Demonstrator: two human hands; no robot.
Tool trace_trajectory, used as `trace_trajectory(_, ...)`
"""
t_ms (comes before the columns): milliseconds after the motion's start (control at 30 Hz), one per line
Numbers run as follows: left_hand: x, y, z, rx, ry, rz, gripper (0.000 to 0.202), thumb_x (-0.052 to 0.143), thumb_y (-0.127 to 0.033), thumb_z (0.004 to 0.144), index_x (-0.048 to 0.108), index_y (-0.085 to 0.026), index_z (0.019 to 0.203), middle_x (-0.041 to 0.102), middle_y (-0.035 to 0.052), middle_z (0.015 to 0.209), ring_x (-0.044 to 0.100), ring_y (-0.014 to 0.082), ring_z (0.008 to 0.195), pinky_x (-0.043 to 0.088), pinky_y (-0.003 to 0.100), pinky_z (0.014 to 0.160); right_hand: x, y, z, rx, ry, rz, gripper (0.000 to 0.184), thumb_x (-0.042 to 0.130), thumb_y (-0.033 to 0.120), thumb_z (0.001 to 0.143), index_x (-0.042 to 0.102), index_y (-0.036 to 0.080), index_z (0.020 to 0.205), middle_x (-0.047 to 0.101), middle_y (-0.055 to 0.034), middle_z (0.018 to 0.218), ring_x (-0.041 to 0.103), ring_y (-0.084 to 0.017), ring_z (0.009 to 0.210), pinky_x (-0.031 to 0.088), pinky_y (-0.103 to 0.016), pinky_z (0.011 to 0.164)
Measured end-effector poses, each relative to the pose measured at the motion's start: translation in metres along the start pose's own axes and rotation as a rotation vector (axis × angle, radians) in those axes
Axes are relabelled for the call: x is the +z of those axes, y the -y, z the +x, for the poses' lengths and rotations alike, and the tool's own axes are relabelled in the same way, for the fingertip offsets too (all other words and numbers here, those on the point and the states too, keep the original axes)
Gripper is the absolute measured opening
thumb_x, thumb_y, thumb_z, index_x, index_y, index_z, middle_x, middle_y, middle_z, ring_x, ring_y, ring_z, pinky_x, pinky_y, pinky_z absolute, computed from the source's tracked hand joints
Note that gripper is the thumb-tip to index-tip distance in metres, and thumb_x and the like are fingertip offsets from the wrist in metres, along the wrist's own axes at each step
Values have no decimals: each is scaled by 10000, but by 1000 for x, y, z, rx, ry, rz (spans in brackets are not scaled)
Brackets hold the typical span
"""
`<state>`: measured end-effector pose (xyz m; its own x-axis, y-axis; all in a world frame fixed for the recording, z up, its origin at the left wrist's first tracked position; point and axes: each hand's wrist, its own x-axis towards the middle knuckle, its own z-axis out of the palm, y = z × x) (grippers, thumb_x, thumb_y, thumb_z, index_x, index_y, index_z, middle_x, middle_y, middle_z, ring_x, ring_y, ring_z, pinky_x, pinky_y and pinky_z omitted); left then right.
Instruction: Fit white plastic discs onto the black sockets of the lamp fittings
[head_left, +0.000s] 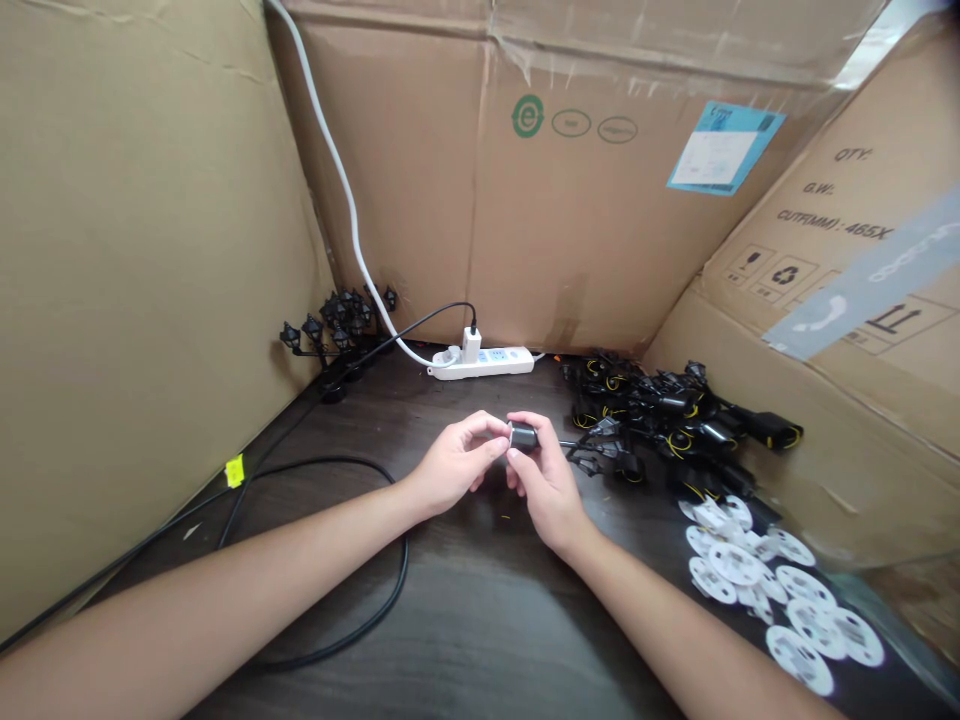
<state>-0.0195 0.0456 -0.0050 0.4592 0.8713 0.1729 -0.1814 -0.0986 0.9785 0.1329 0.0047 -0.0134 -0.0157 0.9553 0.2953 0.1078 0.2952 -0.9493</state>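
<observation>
Both hands meet over the middle of the dark wooden table (465, 610). My right hand (546, 482) grips a small black cylindrical part (523, 436) with a pale end face. My left hand (459, 462) pinches its fingertips against that pale end of the same part. A thin black wire seems to run from the part to the right, toward the pile of black parts.
A pile of black parts with yellow ties (667, 420) lies right of my hands. Several white round discs (765, 585) lie at the front right. A white power strip (484, 360) sits at the back, small black lamp-like pieces (337, 325) stand back left, and a black cable (375, 560) loops at left. Cardboard walls enclose the table.
</observation>
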Motion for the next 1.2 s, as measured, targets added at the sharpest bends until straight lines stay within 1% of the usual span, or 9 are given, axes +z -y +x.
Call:
trace_trajectory(100,0,-1,-1,-20,12,18,439,723,-561,830,602,-148,915,494,-64,643,392,42,441,342,171,384,0,0,0,-4,-1,-5,333,588,289,887,532,234,1211,572,33,742,528,-134,570,428,-244,513)
trace_trajectory(200,1,-3,-2,31,16,35,414,702,-540,859,596,-143,906,541,-47,670,396,38,445,332,177,405,0,-1,0,6,1,-12,337,579,280,877,534,226,1207,560,38,730,520,-133,565,422,-245,514)
trace_trajectory(333,5,-5,-4,127,62,29,353,661,-497,907,584,-153,906,600,-11,729,568,99,576,485,234,577,0,-5,1,19,7,0,344,556,273,879,529,224,1218,525,54,684,507,-138,555,419,-250,519)
trace_trajectory(433,5,-4,-5,177,55,102,264,633,-417,929,580,-160,903,609,4,770,615,134,689,510,263,677,-1,-5,0,12,10,2,324,541,278,886,526,225,1205,501,64,659,484,-139,545,411,-251,517)
trace_trajectory(533,3,-1,-6,230,19,259,151,597,-301,934,600,-155,899,576,-1,787,550,112,675,458,237,648,-1,-5,-1,-6,16,9,309,527,274,883,526,227,1188,487,69,653,464,-136,534,402,-252,513)
trace_trajectory(633,1,2,-8,264,-7,360,112,574,-254,928,617,-151,918,553,-6,785,494,100,649,418,223,613,-1,-4,-1,-22,22,23,300,520,264,875,532,228,1173,482,70,656,458,-133,523,398,-252,509)
trace_trajectory(833,2,1,-10,348,-9,422,72,557,-181,905,623,-153,906,509,-21,764,440,81,603,372,205,564,-3,-1,-2,-55,61,54,288,524,279,876,530,221,1158,497,58,677,466,-133,518,400,-257,501)
trace_trajectory(1067,0,-3,-12,413,-16,504,84,547,-147,895,630,-159,891,494,-22,759,441,87,619,363,211,578,0,2,-2,-82,58,20,324,609,216,821,526,237,1133,631,-6,938,611,-146,691,484,-251,577)
trace_trajectory(1200,-1,-4,-12,419,-12,509,74,546,-150,894,617,-162,876,497,-21,761,442,91,624,366,215,584,2,1,-2,-93,67,1,308,620,227,850,518,244,1141,664,0,919,637,-157,713,502,-258,598)
